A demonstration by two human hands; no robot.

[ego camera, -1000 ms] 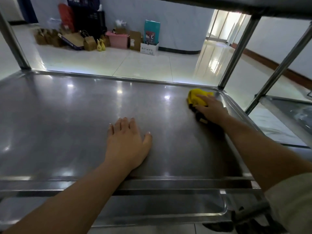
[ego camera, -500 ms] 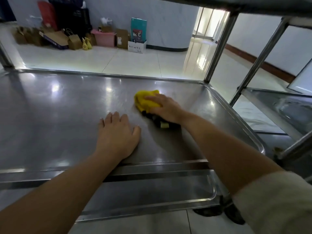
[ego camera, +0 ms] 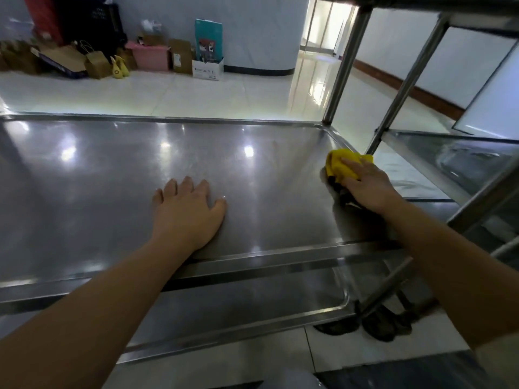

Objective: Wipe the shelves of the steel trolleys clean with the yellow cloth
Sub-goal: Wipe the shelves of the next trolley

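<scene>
Head view shows your right hand [ego camera: 365,186] back out at the shelf's right edge, after sitting near the middle half a second ago; it presses the yellow cloth [ego camera: 341,167] flat under straight fingers, just beside the rim. Your left hand [ego camera: 188,211] has stayed put, palm down with fingers spread on the steel shelf [ego camera: 98,178], holding nothing and well apart from the right.

Two upright trolley posts [ego camera: 346,63] rise just beyond the cloth, and a second trolley's shelf [ego camera: 449,153] sits close on the right. A lower shelf [ego camera: 252,304] shows beneath the front rim, partly hidden by your forearms.

Ceiling lights glint off the steel. Beyond it lies a pale tiled floor [ego camera: 196,91], with cardboard boxes [ego camera: 179,56], a pink bin [ego camera: 150,56] and paper bags [ego camera: 97,64] lined along the far wall.
</scene>
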